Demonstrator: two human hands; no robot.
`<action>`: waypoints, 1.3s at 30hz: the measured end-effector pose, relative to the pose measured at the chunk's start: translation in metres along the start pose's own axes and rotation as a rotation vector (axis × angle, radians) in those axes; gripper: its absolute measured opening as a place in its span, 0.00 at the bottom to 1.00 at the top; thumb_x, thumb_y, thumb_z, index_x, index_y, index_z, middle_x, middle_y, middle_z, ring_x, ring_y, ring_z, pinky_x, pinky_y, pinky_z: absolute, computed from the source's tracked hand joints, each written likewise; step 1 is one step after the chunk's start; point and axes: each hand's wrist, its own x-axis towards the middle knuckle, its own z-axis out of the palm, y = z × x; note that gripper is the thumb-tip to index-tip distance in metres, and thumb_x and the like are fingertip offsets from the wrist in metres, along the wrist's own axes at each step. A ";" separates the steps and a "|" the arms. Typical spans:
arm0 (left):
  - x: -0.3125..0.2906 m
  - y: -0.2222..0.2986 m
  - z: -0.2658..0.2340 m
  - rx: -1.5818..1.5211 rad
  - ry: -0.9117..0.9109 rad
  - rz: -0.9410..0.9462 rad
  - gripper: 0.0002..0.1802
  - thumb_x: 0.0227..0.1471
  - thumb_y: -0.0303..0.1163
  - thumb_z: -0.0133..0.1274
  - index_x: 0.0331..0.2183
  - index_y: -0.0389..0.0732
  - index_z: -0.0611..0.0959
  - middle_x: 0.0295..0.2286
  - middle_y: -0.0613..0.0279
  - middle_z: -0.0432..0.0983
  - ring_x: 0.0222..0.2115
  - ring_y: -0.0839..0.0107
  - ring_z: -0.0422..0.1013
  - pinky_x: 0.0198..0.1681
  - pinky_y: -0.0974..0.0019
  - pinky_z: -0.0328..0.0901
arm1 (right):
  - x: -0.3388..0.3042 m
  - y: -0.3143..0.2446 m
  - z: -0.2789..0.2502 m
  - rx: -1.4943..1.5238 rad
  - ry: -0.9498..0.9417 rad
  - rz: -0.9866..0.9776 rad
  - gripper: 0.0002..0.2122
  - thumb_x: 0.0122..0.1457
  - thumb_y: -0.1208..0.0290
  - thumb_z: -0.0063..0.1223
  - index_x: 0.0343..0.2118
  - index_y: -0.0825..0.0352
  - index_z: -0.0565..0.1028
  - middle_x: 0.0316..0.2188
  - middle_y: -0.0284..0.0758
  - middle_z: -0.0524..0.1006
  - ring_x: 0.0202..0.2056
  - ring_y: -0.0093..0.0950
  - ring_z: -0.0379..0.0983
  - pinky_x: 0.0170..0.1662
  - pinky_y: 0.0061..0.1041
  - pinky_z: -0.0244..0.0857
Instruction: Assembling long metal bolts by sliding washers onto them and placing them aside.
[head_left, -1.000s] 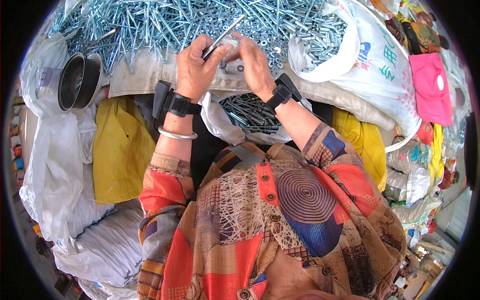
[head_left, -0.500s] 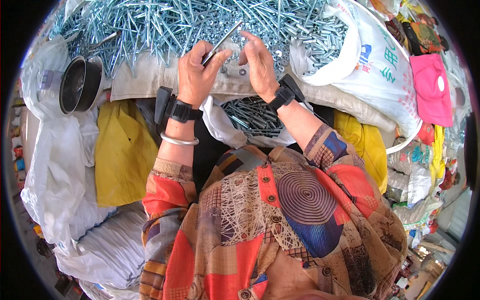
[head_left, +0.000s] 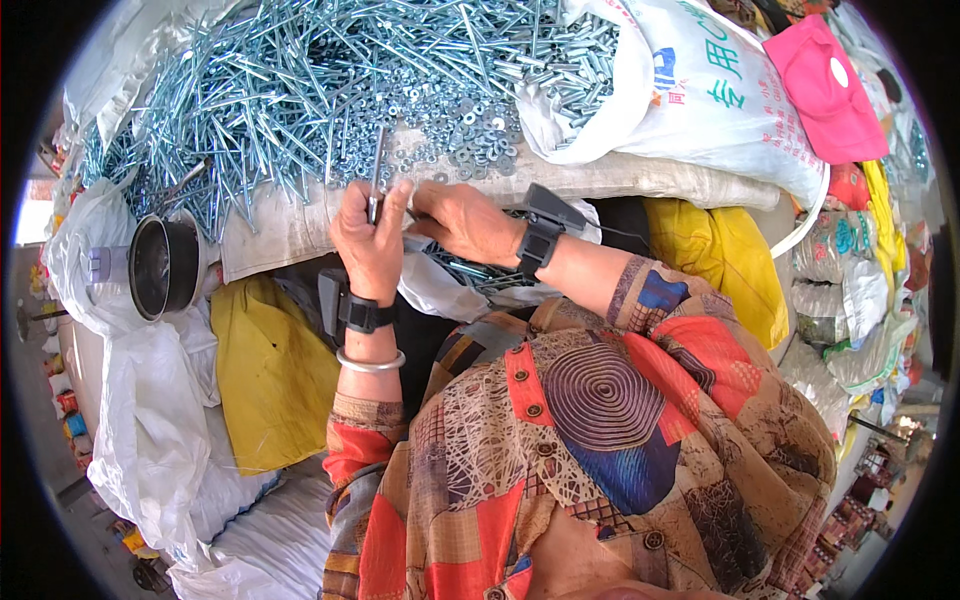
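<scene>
My left hand [head_left: 368, 240] is closed around a thin metal rod [head_left: 379, 155], held upright with its darker lower end between thumb and fingers. Close beside it, my right hand [head_left: 465, 222] has its fingers curled and pressed together, pointing left; whatever they hold is hidden. Beyond my hands lies a heap of long silvery metal rods [head_left: 270, 110], with small nuts [head_left: 400, 100] and flat washers [head_left: 480, 140] spread at its near right side. Partly hidden below my right hand, a white bag [head_left: 440, 285] in my lap holds darker metal pieces [head_left: 480, 272].
At the left stands a black round bowl [head_left: 150, 268]. A white printed sack [head_left: 740, 90] at the far right opens onto short metal tubes [head_left: 590, 70]. A pink cloth item [head_left: 825, 90] lies on it. Yellow cloths [head_left: 255, 370] hang at both sides below the work surface's pale fabric edge [head_left: 290, 235].
Both hands have come nearer to me, away from the heap. The rod has turned upright in my left hand. My right hand's fingers have curled in beside it. The view has shifted.
</scene>
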 end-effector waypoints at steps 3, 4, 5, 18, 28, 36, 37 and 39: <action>-0.023 0.000 0.007 -0.043 -0.062 -0.100 0.17 0.52 0.34 0.65 0.23 0.39 0.73 0.16 0.75 0.63 0.20 0.84 0.54 0.21 0.74 0.54 | -0.023 -0.005 -0.005 0.029 -0.044 0.064 0.12 0.55 0.67 0.58 0.33 0.71 0.72 0.29 0.45 0.73 0.33 0.49 0.73 0.35 0.45 0.65; -0.031 -0.007 0.013 -0.126 -0.081 -0.120 0.16 0.52 0.35 0.65 0.23 0.39 0.74 0.17 0.76 0.64 0.20 0.85 0.55 0.22 0.75 0.54 | -0.030 -0.005 -0.009 0.053 -0.101 0.071 0.12 0.55 0.66 0.59 0.33 0.71 0.72 0.30 0.45 0.73 0.33 0.49 0.73 0.36 0.45 0.65; -0.037 -0.005 0.015 -0.121 -0.079 -0.118 0.16 0.52 0.35 0.65 0.23 0.39 0.74 0.17 0.76 0.64 0.20 0.85 0.55 0.22 0.75 0.54 | -0.035 -0.004 -0.013 0.086 -0.163 0.071 0.13 0.54 0.66 0.59 0.33 0.71 0.72 0.30 0.46 0.74 0.33 0.49 0.73 0.36 0.45 0.65; -0.074 -0.022 0.020 -0.722 -0.187 -0.439 0.14 0.65 0.39 0.48 0.37 0.39 0.79 0.20 0.74 0.64 0.17 0.85 0.54 0.20 0.78 0.50 | -0.035 0.088 -0.167 -1.051 -0.168 0.190 0.06 0.52 0.74 0.49 0.25 0.63 0.78 0.33 0.37 0.77 0.42 0.34 0.72 0.47 0.35 0.61; -0.089 -0.003 0.017 -0.703 -0.459 -0.586 0.17 0.66 0.40 0.46 0.45 0.37 0.79 0.18 0.77 0.58 0.17 0.87 0.50 0.18 0.79 0.46 | -0.023 0.060 -0.143 0.649 0.105 0.390 0.10 0.65 0.70 0.51 0.44 0.70 0.75 0.39 0.36 0.79 0.36 0.25 0.78 0.39 0.21 0.71; -0.089 0.002 0.022 -0.535 -0.549 -0.454 0.17 0.66 0.41 0.46 0.44 0.39 0.81 0.18 0.79 0.57 0.17 0.87 0.51 0.19 0.79 0.48 | -0.030 0.003 -0.077 1.078 0.226 0.396 0.11 0.65 0.74 0.50 0.49 0.71 0.72 0.39 0.40 0.79 0.39 0.30 0.78 0.44 0.28 0.72; -0.091 0.001 0.021 -0.538 -0.545 -0.460 0.17 0.66 0.41 0.46 0.44 0.39 0.81 0.18 0.79 0.57 0.17 0.87 0.51 0.19 0.79 0.48 | -0.031 0.001 -0.073 1.078 0.219 0.401 0.11 0.65 0.74 0.50 0.49 0.71 0.72 0.39 0.40 0.79 0.39 0.30 0.78 0.44 0.28 0.72; -0.093 0.000 0.022 -0.553 -0.542 -0.455 0.16 0.66 0.41 0.46 0.44 0.40 0.81 0.18 0.79 0.57 0.17 0.87 0.51 0.19 0.79 0.48 | -0.035 -0.001 -0.069 1.038 0.261 0.380 0.12 0.65 0.74 0.50 0.49 0.72 0.72 0.39 0.40 0.79 0.39 0.30 0.78 0.44 0.29 0.72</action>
